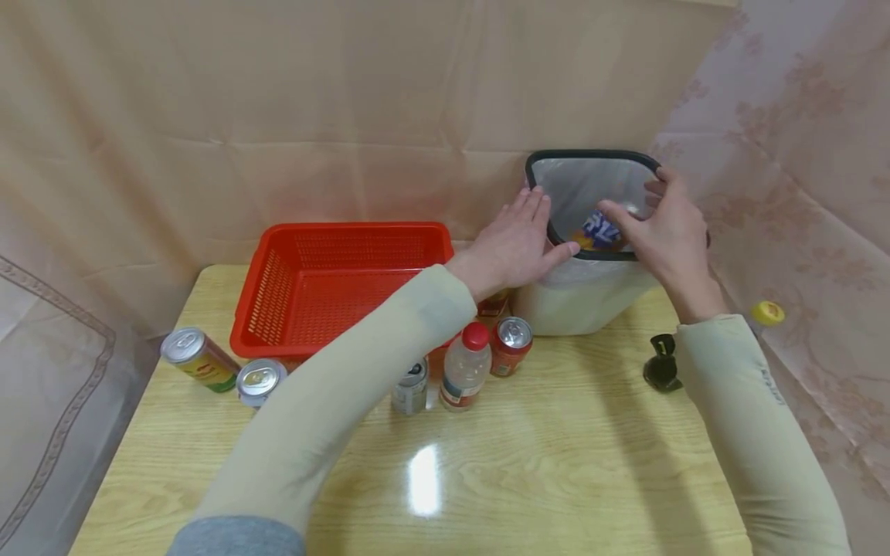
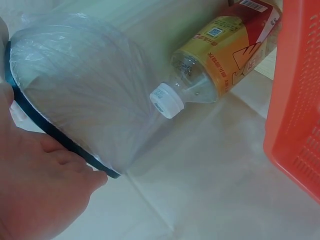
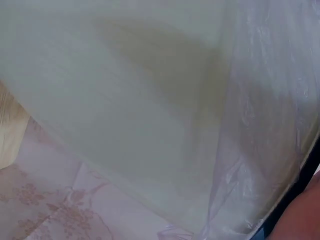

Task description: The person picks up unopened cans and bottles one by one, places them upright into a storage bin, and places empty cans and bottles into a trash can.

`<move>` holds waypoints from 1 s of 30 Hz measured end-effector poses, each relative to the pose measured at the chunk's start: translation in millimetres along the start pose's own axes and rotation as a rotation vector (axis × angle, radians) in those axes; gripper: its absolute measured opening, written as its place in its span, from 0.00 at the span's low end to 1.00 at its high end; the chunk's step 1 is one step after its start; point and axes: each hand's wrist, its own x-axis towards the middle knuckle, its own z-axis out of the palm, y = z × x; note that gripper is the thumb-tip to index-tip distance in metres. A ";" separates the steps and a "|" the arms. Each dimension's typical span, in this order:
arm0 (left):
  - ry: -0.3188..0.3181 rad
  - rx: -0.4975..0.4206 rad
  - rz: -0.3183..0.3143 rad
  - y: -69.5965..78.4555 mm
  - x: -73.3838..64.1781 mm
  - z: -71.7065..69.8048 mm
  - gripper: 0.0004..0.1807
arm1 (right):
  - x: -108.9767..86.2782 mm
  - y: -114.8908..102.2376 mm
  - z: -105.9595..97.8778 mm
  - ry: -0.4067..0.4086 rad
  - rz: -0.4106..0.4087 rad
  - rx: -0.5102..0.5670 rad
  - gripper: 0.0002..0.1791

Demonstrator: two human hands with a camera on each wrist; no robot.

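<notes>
A pale trash can (image 1: 587, 297) with a black rim and a clear plastic liner (image 2: 90, 90) stands at the table's back right. My left hand (image 1: 511, 243) rests on its left rim, fingers straight and thumb spread along the front edge. On the opposite side, my right hand (image 1: 670, 228) touches the right rim, its fingers bent slightly over the opening and its thumb pointing inward. A blue and yellow wrapper (image 1: 599, 232) shows inside the can. Beside the can, below my left hand, is a plastic bottle (image 2: 227, 60) with an orange label and white cap, mostly hidden in the head view.
A red basket (image 1: 334, 309) stands left of the can. Along its front are a yellow-labelled can (image 1: 202, 359), two silver-topped cans, a red-capped bottle (image 1: 466, 367) and a red can (image 1: 511, 346). A dark object (image 1: 663, 363) and a yellow cap (image 1: 768, 313) lie by my right sleeve.
</notes>
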 end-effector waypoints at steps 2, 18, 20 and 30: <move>0.003 -0.001 0.003 -0.5 -0.4 -0.2 0.50 | -0.9 0.3 -0.4 -0.007 -0.018 0.008 0.57; 0.012 -0.031 0.012 -2.6 -2.7 1.0 0.50 | -42.9 23.6 -18.7 0.204 -0.248 0.060 0.35; 0.012 -0.029 0.007 -3.7 -3.4 0.6 0.50 | -46.4 28.6 -20.1 0.211 -0.283 0.030 0.37; 0.005 -0.030 -0.011 -7.5 -4.3 -1.4 0.50 | -37.9 53.5 -21.4 -0.047 -0.196 -0.158 0.52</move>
